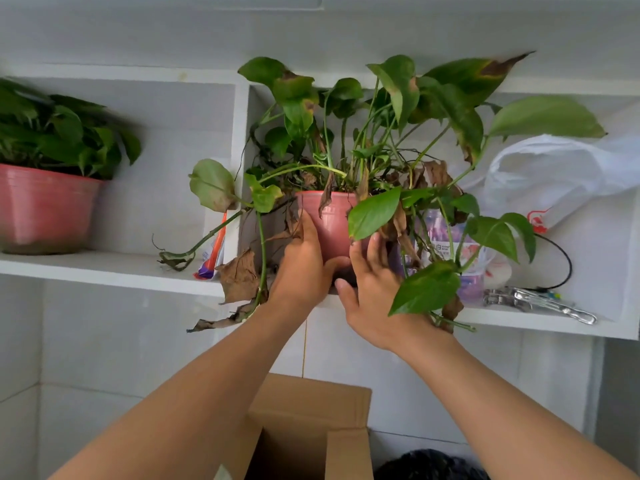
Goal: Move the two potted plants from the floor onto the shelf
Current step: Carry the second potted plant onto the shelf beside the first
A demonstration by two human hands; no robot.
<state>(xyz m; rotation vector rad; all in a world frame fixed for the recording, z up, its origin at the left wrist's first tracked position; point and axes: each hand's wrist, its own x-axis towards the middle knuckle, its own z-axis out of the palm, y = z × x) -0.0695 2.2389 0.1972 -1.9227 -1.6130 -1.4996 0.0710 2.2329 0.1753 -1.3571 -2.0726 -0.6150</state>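
Note:
A small pink pot (331,223) with long trailing vines and several brown dead leaves stands at the front edge of the white shelf (114,271), in the right compartment. My left hand (304,268) grips the pot's left side and base. My right hand (370,289) is at the pot's lower right, with its fingers spread against the side. A second, larger red pot (41,209) with dense green leaves stands on the same shelf at the far left.
A white divider (239,161) separates the shelf compartments. Behind the small pot are a purple packet (446,244), a white plastic bag (554,171), a black cable and metal pliers (540,301). An open cardboard box (311,427) stands below.

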